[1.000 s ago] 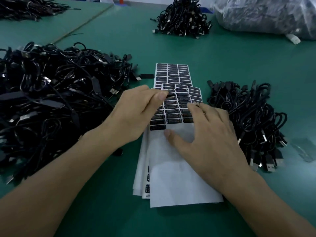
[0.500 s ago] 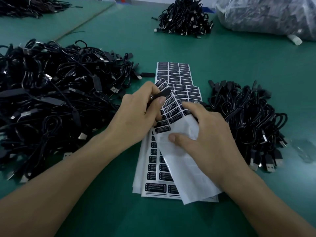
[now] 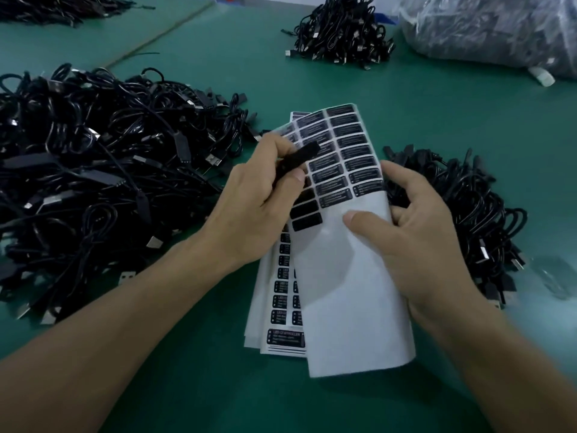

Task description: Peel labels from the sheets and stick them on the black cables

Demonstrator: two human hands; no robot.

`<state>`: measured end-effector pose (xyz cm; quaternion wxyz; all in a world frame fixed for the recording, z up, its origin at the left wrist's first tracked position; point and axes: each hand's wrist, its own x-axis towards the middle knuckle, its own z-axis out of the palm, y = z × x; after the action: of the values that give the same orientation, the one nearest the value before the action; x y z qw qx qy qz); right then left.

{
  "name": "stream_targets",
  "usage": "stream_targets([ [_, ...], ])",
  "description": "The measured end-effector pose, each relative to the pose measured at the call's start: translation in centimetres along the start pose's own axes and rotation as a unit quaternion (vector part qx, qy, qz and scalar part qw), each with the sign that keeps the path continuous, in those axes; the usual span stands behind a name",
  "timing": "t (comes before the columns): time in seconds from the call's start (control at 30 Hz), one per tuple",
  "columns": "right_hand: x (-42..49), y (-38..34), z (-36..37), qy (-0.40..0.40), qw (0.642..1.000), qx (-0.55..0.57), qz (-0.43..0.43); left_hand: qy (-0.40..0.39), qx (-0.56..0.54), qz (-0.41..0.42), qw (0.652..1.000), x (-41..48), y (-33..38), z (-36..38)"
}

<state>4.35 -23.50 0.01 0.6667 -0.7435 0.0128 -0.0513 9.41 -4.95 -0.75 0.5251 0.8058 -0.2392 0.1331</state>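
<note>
Green matting covers the table [image 3: 187, 385], and two bare forearms reach in over its near edge. Nearest on it lies a stack of label sheets [image 3: 281, 310], slightly fanned, with columns of black labels showing along its left side. The top sheet [image 3: 349, 301] is raised off that stack and bowed upward. Its lower half is bare white backing, and its upper half carries rows of printed labels [image 3: 343, 160].

The right hand [image 3: 431, 242] grips this sheet at its right edge, thumb pressed on the white face and fingers curled behind. The left hand [image 3: 259, 207] pinches a single label [image 3: 301, 157] between thumb and forefinger. The label's free end juts out over the sheet's left columns — whether its other end is attached to the backing cannot be told.

A large heap of black cables [image 3: 93, 170] lies left of the hands, its edge near the left wrist. A smaller heap [image 3: 462, 207] sits on the right, just behind the right hand.

Farther back a third pile [image 3: 340, 32] rests on the mat, near a clear plastic bag [image 3: 487, 26] with dark contents. A fourth pile [image 3: 56, 7] lies at the far left corner.
</note>
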Motion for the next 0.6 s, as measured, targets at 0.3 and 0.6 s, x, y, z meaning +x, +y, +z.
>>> stream_targets([
  [0.3,0.1,1.0,0.3,0.039,0.999,-0.01,-0.009,-0.04,0.071,-0.008,0.997,-0.4,1.2,0.0],
  [0.6,0.1,1.3,0.4,0.046,0.999,-0.009,-0.004,0.003,0.086,0.018,0.996,-0.6,1.7,0.5],
])
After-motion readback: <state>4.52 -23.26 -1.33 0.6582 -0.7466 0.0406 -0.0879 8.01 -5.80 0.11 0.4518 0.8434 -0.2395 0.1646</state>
